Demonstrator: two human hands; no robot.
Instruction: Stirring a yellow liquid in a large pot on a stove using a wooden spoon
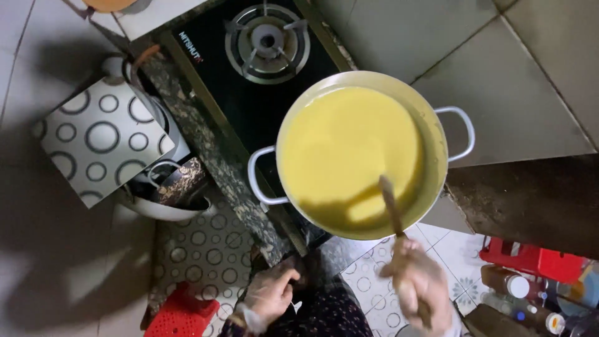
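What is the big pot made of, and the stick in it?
The pot looks like pale, dull metal, perhaps aluminium: a thin, smooth rim with looped wire-like handles. The stirring stick, held in the right hand, looks like wood: brown and matt, with no shine. The yellow mix inside looks thick and smooth, like batter or custard.

A black glass gas cooktop [243,100] rests on a dark speckled stone counter [206,150]. On its near burner stands a wide cream metal pot with two white loop handles [437,156], filled with smooth yellow batter. The far round steel burner [267,42] is bare. Below, a tiled floor patterned with circles [206,249] carries a red plastic basket [181,315]
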